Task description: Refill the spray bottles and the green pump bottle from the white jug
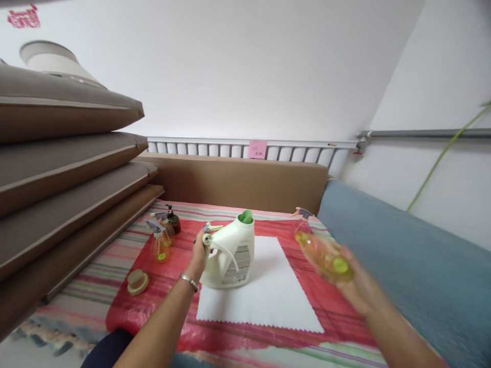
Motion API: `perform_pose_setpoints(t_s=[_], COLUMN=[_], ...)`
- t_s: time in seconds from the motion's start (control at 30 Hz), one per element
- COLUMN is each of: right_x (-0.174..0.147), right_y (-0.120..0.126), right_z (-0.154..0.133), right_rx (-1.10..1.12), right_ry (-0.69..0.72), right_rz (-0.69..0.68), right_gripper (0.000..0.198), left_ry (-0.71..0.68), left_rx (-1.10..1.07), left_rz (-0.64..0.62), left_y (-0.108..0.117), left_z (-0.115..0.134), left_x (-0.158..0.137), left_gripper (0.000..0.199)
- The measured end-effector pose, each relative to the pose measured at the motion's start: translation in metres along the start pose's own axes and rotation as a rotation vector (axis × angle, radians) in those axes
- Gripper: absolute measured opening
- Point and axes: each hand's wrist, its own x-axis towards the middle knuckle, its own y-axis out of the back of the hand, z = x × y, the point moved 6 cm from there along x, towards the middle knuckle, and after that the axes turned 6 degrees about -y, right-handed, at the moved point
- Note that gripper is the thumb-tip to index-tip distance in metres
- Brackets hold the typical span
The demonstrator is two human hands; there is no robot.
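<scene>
My left hand (198,255), a bracelet at its wrist, is closed on a spray trigger head (207,237). The head's white dip tube hangs in front of a cream detergent jug (241,250) with a green spout (246,217). The jug stands upright on a white cloth (280,296); whether my left hand touches it I cannot tell. On the right, my right hand (358,289) is wrapped round a clear bottle (322,255) with yellowish parts. That bottle is tilted, its narrow end pointing up and left, and is blurred. A cream cap (137,282) lies at the left.
Spray bottles (159,248) and a dark pump bottle (174,221) stand at the left back. Another spray bottle (302,222) is behind my right hand. Red plastic sheeting (153,306) covers the striped cloth. Stacked cushions (69,153) rise at the left, a blue padded surface (402,250) at the right.
</scene>
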Motion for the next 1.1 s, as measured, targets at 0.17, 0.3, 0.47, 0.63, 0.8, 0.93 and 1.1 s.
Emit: perform_pose_setpoints(t_s=[0.17,0.3,0.47,0.63,0.8,0.93,1.1], right_x=[-0.039,-0.062,-0.072,-0.077,-0.085,-0.092,-0.1], right_y=[-0.001,-0.017,-0.047,-0.077,-0.106,-0.124,-0.135], right_z=[0.123,0.157,0.154,0.144,0.145,0.146,0.148], right_rx=[0.623,0.735,0.713,0.641,0.684,0.679,0.707], right_ry=[-0.477,-0.587,-0.654,-0.605,-0.608,-0.615,-0.637], right_rz=[-0.069,-0.112,-0.123,-0.125,-0.168,-0.205,-0.252], right_gripper=[0.058,0.065,0.07,0.064,0.067,0.064,0.063], left_ry=[0.036,0.061,0.062,-0.046,-0.168,-0.234,-0.272], left_rx=[-0.092,-0.126,-0.12,-0.077,0.02,0.092,0.126], left_rz=[0.076,0.058,0.004,0.123,0.229,0.257,0.312], left_y=[0.007,0.004,0.001,0.024,0.049,0.057,0.066], left_z=[-0.026,-0.033,-0.021,0.004,0.032,0.05,0.066], left_x=[0.01,0.012,0.007,-0.002,-0.016,-0.028,-0.037], left_gripper=[0.047,0.049,0.053,0.047,0.046,0.044,0.041])
